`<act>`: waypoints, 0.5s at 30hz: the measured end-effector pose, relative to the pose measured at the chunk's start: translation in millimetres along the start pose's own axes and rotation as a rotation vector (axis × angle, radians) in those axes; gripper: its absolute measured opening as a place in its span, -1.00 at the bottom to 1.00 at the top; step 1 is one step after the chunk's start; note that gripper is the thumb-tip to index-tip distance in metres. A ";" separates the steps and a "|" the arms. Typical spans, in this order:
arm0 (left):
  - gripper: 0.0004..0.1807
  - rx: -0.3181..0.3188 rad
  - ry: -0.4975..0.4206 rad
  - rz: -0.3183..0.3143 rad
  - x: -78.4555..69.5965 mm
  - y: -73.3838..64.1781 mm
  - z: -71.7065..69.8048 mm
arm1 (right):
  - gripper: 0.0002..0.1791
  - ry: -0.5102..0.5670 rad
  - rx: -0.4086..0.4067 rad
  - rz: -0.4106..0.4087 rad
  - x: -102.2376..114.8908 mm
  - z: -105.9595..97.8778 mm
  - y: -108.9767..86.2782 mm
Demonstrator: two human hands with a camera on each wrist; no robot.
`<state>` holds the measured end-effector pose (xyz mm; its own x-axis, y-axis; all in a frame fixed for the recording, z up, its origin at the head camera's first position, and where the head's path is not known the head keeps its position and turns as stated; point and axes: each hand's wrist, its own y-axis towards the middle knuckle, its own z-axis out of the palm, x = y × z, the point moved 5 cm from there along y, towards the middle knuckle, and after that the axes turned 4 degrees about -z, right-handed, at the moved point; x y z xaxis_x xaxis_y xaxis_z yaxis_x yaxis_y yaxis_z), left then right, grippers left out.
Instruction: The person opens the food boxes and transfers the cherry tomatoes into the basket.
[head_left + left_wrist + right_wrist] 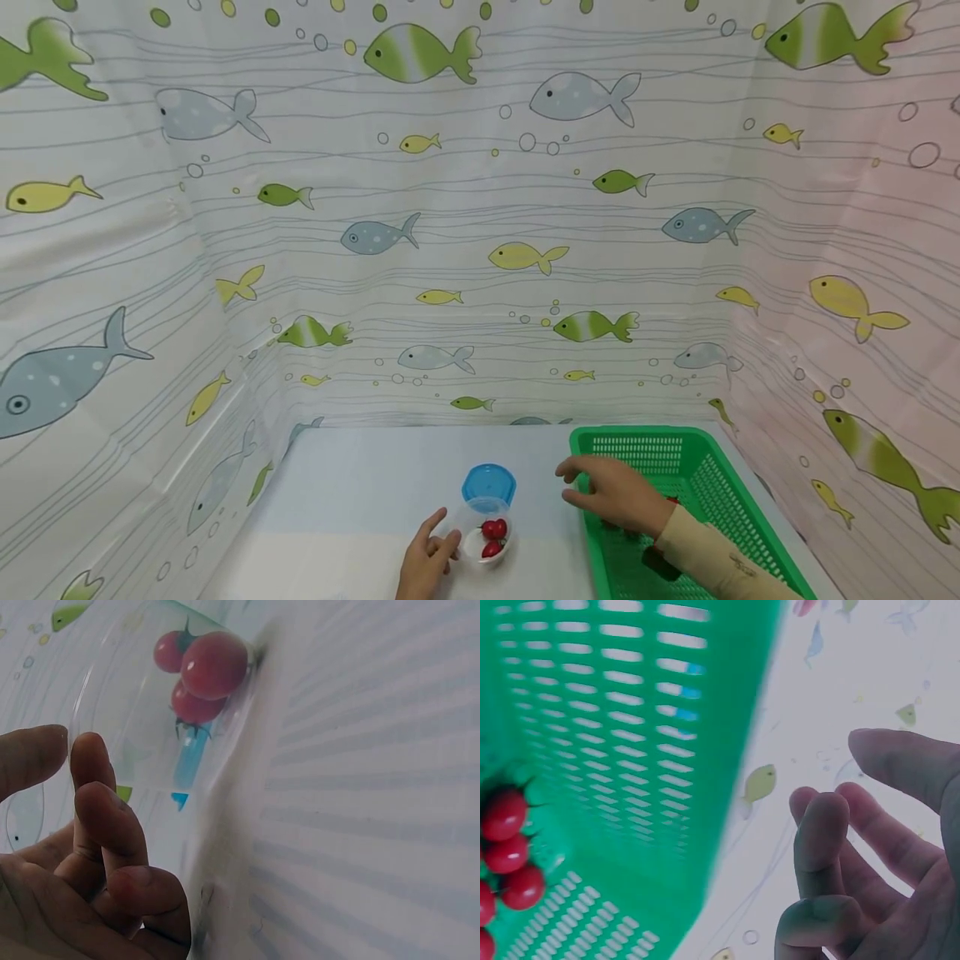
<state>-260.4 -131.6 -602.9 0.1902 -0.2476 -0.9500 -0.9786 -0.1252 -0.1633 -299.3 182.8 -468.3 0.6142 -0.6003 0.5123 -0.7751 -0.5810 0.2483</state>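
Note:
A clear plastic cup (471, 547) holds several red cherry tomatoes (494, 528). Beside its left side is my left hand (427, 560), fingers loosely bent, with thumb and index fingertips right at the cup's rim in the left wrist view. My right hand (611, 493) hangs over the left edge of the green basket (592, 533), thumb apart from the bent fingers and nothing between them. More tomatoes (523, 887) lie inside the basket; the right forearm partly hides them in the head view.
A blue lid (489, 482) lies just behind the cup on the white table (360, 492). The basket takes up the right side of the table. A fish-patterned curtain (480, 275) encloses the back and both sides.

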 end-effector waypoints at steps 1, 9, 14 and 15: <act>-0.17 0.004 0.002 -0.001 0.2 -0.3 0.3 | -0.71 -0.001 0.004 -0.002 2.4 0.7 2.6; -0.08 0.018 0.011 -0.010 -0.7 -2.2 2.7 | -0.67 0.125 0.120 -0.050 25.6 16.1 21.6; -0.08 0.022 0.011 -0.009 -2.3 -2.2 3.7 | -0.68 0.138 0.175 -0.049 31.5 29.1 32.6; -0.09 0.020 0.014 -0.010 -1.9 -1.9 3.7 | -0.70 0.141 0.180 -0.047 32.4 31.4 35.1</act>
<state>-259.1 -127.3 -601.8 0.2012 -0.2597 -0.9445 -0.9779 -0.1083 -0.1786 -302.0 125.7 -468.9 0.6125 -0.4947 0.6165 -0.6990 -0.7032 0.1303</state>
